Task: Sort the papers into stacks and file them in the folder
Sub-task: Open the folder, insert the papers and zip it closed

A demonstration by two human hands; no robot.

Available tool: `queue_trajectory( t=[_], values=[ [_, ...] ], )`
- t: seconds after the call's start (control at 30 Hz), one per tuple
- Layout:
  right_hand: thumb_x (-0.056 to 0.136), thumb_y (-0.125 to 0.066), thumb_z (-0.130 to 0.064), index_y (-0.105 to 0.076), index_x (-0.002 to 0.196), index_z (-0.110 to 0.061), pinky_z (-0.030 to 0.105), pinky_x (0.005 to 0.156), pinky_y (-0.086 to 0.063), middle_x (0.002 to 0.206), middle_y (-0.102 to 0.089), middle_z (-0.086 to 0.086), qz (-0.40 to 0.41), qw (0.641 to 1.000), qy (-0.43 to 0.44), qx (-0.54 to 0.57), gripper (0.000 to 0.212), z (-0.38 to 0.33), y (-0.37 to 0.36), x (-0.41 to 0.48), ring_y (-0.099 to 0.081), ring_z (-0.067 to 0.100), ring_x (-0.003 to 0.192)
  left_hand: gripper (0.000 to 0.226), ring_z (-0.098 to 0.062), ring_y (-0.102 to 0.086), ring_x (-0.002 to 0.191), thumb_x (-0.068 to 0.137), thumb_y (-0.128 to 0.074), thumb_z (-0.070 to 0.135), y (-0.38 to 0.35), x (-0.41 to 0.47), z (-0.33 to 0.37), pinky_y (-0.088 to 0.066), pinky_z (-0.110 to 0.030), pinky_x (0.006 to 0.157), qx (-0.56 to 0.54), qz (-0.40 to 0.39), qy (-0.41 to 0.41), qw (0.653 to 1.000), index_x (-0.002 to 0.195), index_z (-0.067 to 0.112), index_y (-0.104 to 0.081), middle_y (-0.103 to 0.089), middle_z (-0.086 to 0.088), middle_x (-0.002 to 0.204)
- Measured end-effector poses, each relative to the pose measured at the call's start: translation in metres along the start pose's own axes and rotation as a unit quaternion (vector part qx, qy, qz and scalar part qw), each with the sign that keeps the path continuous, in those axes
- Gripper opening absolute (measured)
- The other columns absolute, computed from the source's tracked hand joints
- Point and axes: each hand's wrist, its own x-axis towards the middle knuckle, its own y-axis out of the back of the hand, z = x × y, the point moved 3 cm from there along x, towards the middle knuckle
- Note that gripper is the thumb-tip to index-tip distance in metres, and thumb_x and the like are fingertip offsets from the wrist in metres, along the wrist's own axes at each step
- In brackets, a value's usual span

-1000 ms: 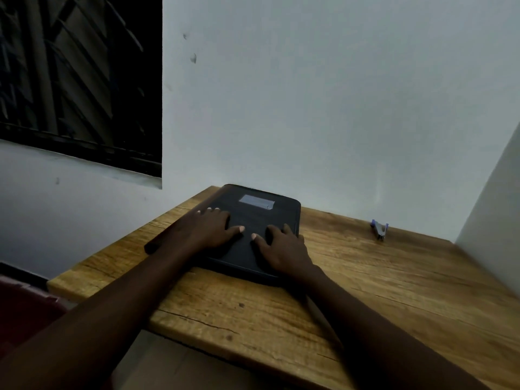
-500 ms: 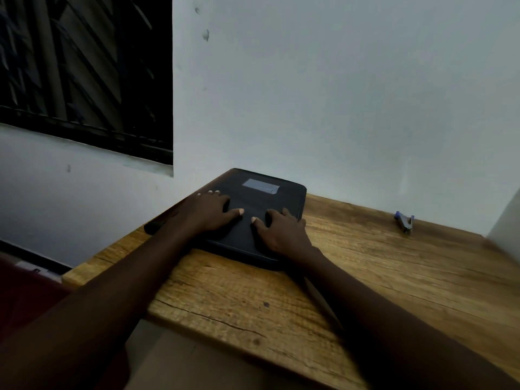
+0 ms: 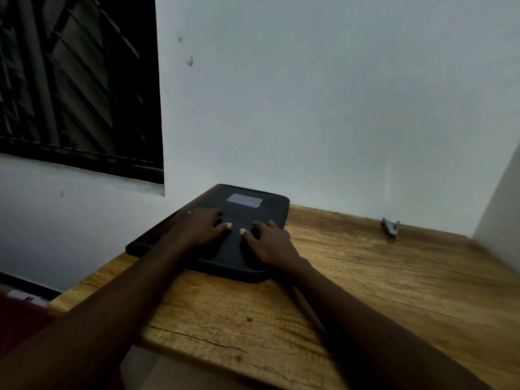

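Our left hand [image 3: 201, 228] and right hand [image 3: 268, 243] rest flat, fingers relaxed, on the closed black folder [image 3: 242, 218] on the desk [image 3: 365, 277].

Dark folder [image 3: 277, 205] lies flat at centre frame, on far-left corner of wooden desk [image 3: 365, 277], w/ pale label [image 3: 244, 200] near its top edge. Left grip [image 3: 201, 226] & right grip [image 3: 270, 243] rest side by side on the cover, fingers spread, thumb tips close but apart. Small blue-grey tool [image 3: 390, 228] sits mid-right, by the wall [image 3: 309, 94]. Dark window [image 3: 78, 80] upper left.
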Motion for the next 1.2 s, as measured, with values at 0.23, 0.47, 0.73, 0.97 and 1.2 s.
queue_trajectory(
  t=[0.23,0.47,0.73,0.97,1.2],
  values=[
    [0.095,-0.041,-0.059,-0.037,0.147,-0.022,0.046,0.108,-0.038,0.151,-0.037,0.010,0.080,0.996,-0.030,0.033,0.064,0.065,0.057,-0.007,-0.038,0.033,0.135,0.060,-0.027,-0.046,0.135,0.099,-0.047,0.049,-0.015,0.021,0.090,-0.036,-0.035,0.110,-0.109,-0.004,-0.074,0.991,0.148,0.014,-0.042,-0.049,-0.013,0.148],
    [0.094,-0.046,-0.056,-0.031,0.150,-0.020,0.045,0.112,-0.029,0.156,-0.027,0.013,0.142,0.980,-0.137,-0.024,0.068,0.167,0.120,-0.018,-0.028,0.033,0.142,0.058,-0.026,-0.042,0.137,0.101,-0.042,0.050,-0.042,0.046,0.168,-0.035,-0.036,0.107,-0.172,-0.005,-0.127,0.977,0.149,0.018,-0.036,-0.046,-0.011,0.149],
    [0.088,-0.062,-0.044,-0.018,0.151,-0.007,0.046,0.112,-0.032,0.153,-0.023,0.022,0.173,0.958,-0.220,0.065,0.086,0.256,0.128,-0.027,-0.027,0.037,0.141,0.063,-0.027,-0.038,0.140,0.100,-0.038,0.056,-0.100,0.056,0.200,-0.034,-0.040,0.112,-0.178,-0.048,-0.112,0.976,0.153,0.024,-0.028,-0.036,-0.009,0.156],
    [0.097,-0.046,-0.033,-0.041,0.139,-0.013,0.035,0.094,-0.040,0.137,-0.046,0.020,0.173,0.965,-0.194,0.018,0.047,0.269,0.139,0.000,-0.048,0.036,0.123,0.061,-0.028,-0.042,0.136,0.098,-0.039,0.060,-0.109,0.057,0.204,-0.037,-0.046,0.110,-0.136,-0.039,-0.125,0.982,0.150,0.028,-0.033,-0.041,-0.006,0.153],
    [0.096,-0.045,-0.013,-0.040,0.142,-0.016,0.026,0.072,-0.035,0.126,-0.058,0.020,0.159,0.974,-0.157,0.026,0.046,0.250,0.130,0.010,-0.057,0.030,0.097,0.055,-0.022,-0.045,0.132,0.097,-0.044,0.057,-0.102,0.059,0.210,-0.041,-0.041,0.105,-0.144,-0.027,-0.129,0.981,0.142,0.026,-0.045,-0.046,-0.003,0.148]
  ],
)
